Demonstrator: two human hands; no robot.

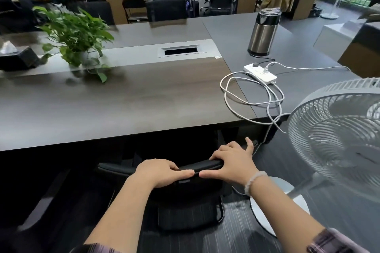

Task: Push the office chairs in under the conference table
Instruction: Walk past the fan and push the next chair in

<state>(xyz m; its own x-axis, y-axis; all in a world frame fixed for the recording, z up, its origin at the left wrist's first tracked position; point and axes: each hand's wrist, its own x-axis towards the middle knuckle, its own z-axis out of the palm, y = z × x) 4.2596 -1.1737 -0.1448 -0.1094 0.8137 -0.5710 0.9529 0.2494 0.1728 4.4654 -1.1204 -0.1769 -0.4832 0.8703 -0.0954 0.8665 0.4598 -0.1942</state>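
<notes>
Gripping point: head view shows both hands on the top rail [205, 165] of the black mesh-backed office chair [189, 217].
Left hand [162, 172]: fingers curled over the rail, thumb along its near face, wrapped on.
Right hand [232, 164]: fingers curled over the rail's right end, thumb on the near face, 1 finger lifted clear.
Chair position: backrest just short of the near edge of the dark wood-grain conference table [123, 104]; seat lost in shadow beneath.
Doing it well: probably little travel left; press evenly through both hands, straight ahead, so the chair does not swerve.
Watch: white cable [268, 112] hanging off the table corner, and the grey pedestal fan [337, 129] just right of the chair.
</notes>
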